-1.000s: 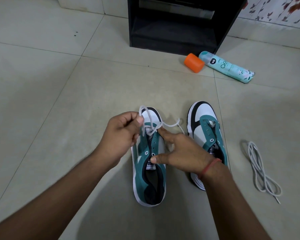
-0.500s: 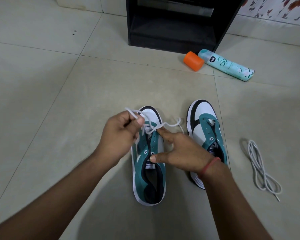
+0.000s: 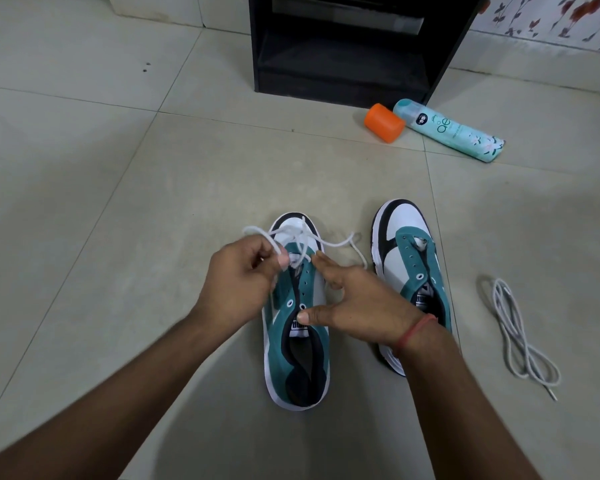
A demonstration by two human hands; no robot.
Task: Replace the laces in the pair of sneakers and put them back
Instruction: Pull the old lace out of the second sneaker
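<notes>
the left hand pinches the white lace between thumb and curled fingers and has drawn it further up and out to the left than a second ago, so a longer loop now stands clear above the toe of the left sneaker. the right hand rests spread on that same shoe, fingers fairly straight, thumb lying by the upper eyelets and forefinger pointing at the bottom ones where the lace crosses; it steadies the shoe and grips nothing. the lace's other end trails off to the right over the floor between the two shoes. judging from this, only the lowest eyelets are threaded and the pull is taking up slack, so the lacing of this shoe is at an early stage, with the rows above open. the right sneaker stands just beside it with no lace in its eyelets, and a second lace lies loosely coiled on the floor further right, untouched. well beyond the shoes, an orange cap and a teal spray can lie by a black cabinet.
</notes>
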